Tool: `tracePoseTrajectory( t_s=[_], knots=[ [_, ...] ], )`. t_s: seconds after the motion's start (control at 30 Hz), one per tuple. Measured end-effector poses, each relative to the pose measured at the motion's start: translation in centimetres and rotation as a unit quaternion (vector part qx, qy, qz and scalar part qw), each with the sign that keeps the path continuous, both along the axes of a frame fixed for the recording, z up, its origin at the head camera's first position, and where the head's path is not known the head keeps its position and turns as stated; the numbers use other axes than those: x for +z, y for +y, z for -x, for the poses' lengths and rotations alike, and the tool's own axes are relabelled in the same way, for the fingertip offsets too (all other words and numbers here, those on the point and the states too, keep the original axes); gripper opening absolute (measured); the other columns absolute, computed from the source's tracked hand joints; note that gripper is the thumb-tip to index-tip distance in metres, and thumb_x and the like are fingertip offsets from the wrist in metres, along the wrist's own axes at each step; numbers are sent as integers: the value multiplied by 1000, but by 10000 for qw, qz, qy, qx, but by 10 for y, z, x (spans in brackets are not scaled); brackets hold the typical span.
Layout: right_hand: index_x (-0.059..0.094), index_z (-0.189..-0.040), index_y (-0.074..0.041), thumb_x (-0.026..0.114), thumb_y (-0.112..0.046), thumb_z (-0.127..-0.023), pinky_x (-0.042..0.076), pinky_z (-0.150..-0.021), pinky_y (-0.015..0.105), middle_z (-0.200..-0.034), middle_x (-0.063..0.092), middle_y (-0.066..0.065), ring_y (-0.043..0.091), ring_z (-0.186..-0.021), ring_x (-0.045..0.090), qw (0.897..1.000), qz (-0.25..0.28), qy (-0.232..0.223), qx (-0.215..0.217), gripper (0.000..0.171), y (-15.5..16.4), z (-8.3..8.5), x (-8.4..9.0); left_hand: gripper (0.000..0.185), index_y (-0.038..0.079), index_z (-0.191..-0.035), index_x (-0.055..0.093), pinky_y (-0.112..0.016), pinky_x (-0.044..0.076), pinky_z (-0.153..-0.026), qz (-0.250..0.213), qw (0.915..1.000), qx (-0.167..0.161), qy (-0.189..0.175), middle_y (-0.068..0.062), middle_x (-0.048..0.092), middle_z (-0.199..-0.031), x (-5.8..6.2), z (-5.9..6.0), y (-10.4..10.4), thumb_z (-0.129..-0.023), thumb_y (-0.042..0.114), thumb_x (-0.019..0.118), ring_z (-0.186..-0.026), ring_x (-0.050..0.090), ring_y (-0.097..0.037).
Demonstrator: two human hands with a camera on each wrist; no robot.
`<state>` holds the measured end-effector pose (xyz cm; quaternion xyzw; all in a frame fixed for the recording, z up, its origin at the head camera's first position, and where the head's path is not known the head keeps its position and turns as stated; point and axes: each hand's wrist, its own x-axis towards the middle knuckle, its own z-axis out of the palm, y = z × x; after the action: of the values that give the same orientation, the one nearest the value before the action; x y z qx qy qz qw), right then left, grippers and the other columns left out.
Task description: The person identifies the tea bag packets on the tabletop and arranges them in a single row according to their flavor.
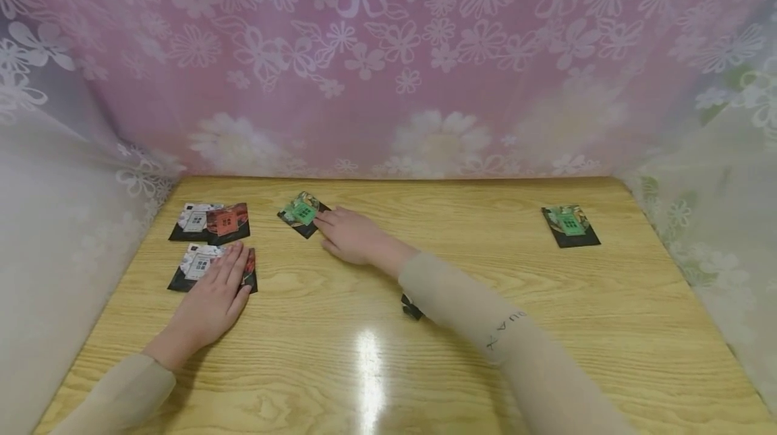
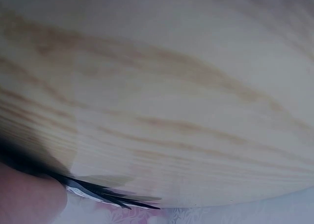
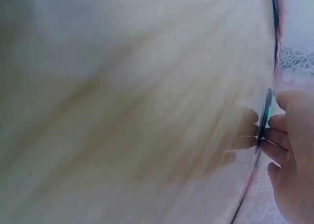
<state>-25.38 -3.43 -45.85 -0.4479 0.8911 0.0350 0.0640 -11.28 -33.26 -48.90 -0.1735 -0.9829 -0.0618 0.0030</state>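
One green packet (image 1: 301, 212) lies askew on the table (image 1: 328, 300), left of centre towards the back. Your right hand (image 1: 352, 236) touches its right-hand part with fairly straight fingertips, not wrapped round it. Your left hand (image 1: 209, 297) lies flat, fingers straight, across a white packet (image 1: 195, 263) and a red packet (image 1: 251, 273), gripping neither. Pressing off-centre could spin the green packet, as your fingertips cover only one side; a forward push from your left palm could jam its pair into the upper white packet (image 1: 193, 220) and upper red packet (image 1: 229, 220) just beyond. Your right sleeve (image 1: 464, 310) partly hides a dark item (image 1: 411, 307) and might drag it if lowered.
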Motion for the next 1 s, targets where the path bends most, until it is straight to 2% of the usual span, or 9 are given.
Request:
tracePoseTrajectory(
  t_s=[0.23, 0.5, 0.63, 0.77, 0.83, 1.0],
  knots=[
    [32, -167, -6, 36, -39, -117, 18, -137, 41, -175, 30, 11, 27, -163, 30, 9999, 49, 106, 41, 60, 7, -2, 3, 70, -5, -168, 18, -49, 10, -138, -58, 9999, -53, 134, -30, 20, -174, 2, -1, -2, -114, 29, 46, -161, 25, -48],
    [30, -168, -4, 40, -35, -116, 22, -137, 43, -175, 30, 12, 27, -163, 30, 9991, 205, 352, -90, 61, -1, 8, 2, 70, -6, -168, 18, -48, 9, -139, -105, 9999, -74, 113, -30, 20, -174, 1, -1, 1, -113, 29, 46, -161, 25, -48],
    [24, -169, -6, 37, -37, -117, 20, -137, 42, -177, 25, 11, 26, -165, 25, 9992, 129, 341, -161, 63, -10, 15, 0, 70, -5, -168, 18, -51, 12, -138, -105, 9999, -78, 61, -30, 19, -174, 1, -1, 1, -113, 29, 46, -161, 24, -48],
    [20, -171, -8, 34, -39, -117, 16, -138, 40, -179, 18, 10, 25, -167, 19, 9993, 35, 243, -297, 64, -19, 21, -4, 70, -5, -168, 18, -48, 10, -138, -157, 9998, -110, 97, -30, 19, -174, -1, -2, 1, -113, 29, 46, -161, 24, -48],
    [17, -171, -8, 33, -38, -117, 14, -138, 39, -180, 15, 9, 24, -168, 15, 9994, -23, 165, -312, 64, -22, 23, -6, 70, -5, -168, 19, -49, 12, -138, -161, 9997, -122, 154, -30, 20, -174, -2, -1, 1, -113, 29, 47, -161, 25, -48],
    [11, -172, -9, 29, -38, -118, 11, -138, 36, -181, 7, 9, 22, -168, 8, 9996, -138, -103, -236, 63, -26, 26, -11, 70, -6, -166, 23, -59, 27, -131, -188, 9995, -106, 248, -30, 23, -173, 0, 0, 1, -112, 28, 49, -159, 28, -48]
  ],
)
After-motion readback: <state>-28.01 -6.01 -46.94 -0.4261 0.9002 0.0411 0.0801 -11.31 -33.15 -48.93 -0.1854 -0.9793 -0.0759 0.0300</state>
